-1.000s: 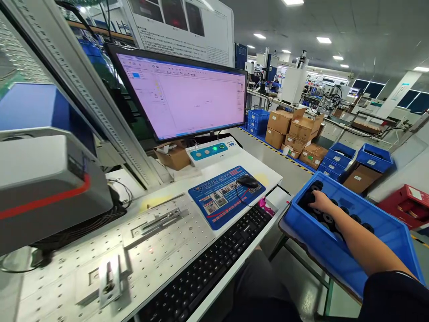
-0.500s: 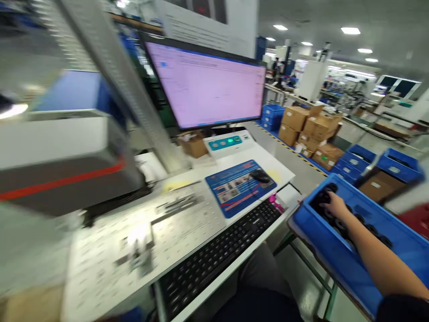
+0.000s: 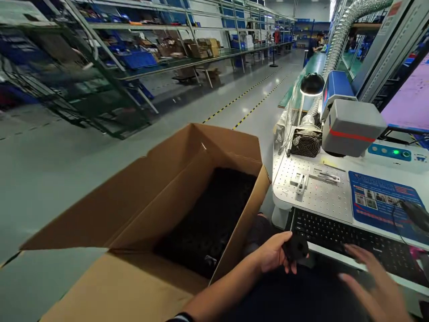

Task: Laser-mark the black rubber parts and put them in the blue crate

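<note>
My left hand (image 3: 272, 253) is closed on a black part with a round hole (image 3: 296, 248), held just in front of the keyboard (image 3: 335, 235). The exact kind of part does not show. My right hand (image 3: 377, 284) hovers near the keyboard's front edge, a little blurred, its fingers spread and nothing in them. Left of my left forearm stands an open cardboard box (image 3: 150, 197), with a dark mass of black parts (image 3: 214, 214) inside. Single pieces in it are hard to make out.
On the white bench, a perforated metal plate (image 3: 321, 201) carries small metal fixtures (image 3: 301, 183) beneath a grey machine head (image 3: 351, 127). A fan (image 3: 305, 143), a mouse pad (image 3: 385, 197) and a mouse (image 3: 415, 214) are nearby. Shelving lines the aisle; a person (image 3: 314, 44) is far back.
My view has swung left from the monitor and blue bin to the cardboard box. My right hand has left the black parts in the bin. My left hand, holding a black part, now shows.
</note>
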Action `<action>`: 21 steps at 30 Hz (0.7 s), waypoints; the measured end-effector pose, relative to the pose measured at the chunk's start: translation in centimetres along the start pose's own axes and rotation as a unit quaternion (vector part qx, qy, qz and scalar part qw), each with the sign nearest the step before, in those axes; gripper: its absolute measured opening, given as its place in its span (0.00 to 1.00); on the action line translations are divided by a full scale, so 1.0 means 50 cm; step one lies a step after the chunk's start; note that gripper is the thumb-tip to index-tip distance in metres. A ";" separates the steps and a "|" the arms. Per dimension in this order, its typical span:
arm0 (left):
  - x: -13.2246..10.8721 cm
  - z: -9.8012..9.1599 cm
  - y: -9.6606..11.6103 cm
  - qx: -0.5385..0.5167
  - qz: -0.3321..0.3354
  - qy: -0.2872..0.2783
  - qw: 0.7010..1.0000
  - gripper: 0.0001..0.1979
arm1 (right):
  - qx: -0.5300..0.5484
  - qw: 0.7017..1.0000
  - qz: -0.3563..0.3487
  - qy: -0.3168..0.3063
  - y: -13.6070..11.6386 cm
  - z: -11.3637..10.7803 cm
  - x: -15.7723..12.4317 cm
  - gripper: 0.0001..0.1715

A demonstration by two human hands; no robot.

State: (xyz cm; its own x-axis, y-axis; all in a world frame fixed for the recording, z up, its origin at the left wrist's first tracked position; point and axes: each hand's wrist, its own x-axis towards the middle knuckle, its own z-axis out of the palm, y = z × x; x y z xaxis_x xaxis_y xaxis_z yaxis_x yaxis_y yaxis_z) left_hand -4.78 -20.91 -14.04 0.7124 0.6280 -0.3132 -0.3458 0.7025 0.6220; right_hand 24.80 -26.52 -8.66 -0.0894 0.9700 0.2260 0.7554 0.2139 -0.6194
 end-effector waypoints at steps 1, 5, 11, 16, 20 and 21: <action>-0.007 0.004 0.001 0.008 0.001 0.007 1.000 0.29 | 0.026 0.998 -0.029 -0.048 -0.040 0.027 0.008 0.33; -0.035 0.000 0.009 0.032 0.007 0.064 0.997 0.34 | 0.146 0.974 -0.118 -0.128 -0.163 0.137 0.080 0.40; -0.081 -0.028 0.001 0.034 -0.003 0.115 0.993 0.37 | 0.197 0.964 -0.096 -0.151 -0.204 0.212 0.106 0.39; -0.106 -0.038 -0.020 0.013 -0.014 0.101 0.995 0.40 | 0.192 0.961 -0.076 -0.186 -0.196 0.233 0.079 0.37; -0.126 -0.046 -0.033 0.009 -0.012 0.054 0.998 0.41 | 0.188 0.952 -0.081 -0.227 -0.188 0.251 0.070 0.34; -0.137 -0.050 -0.032 0.022 -0.009 0.048 0.999 0.42 | 0.190 0.951 -0.082 -0.230 -0.185 0.253 0.068 0.32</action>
State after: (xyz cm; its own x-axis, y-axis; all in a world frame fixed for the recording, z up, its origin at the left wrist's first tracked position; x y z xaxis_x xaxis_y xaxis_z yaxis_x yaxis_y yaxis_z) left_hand -10.64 -25.50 -14.68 0.6559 0.6455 -0.3913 -0.3046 0.7006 0.6452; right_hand 9.27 -23.74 -11.68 -0.5273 0.8485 0.0446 0.4250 0.3088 -0.8509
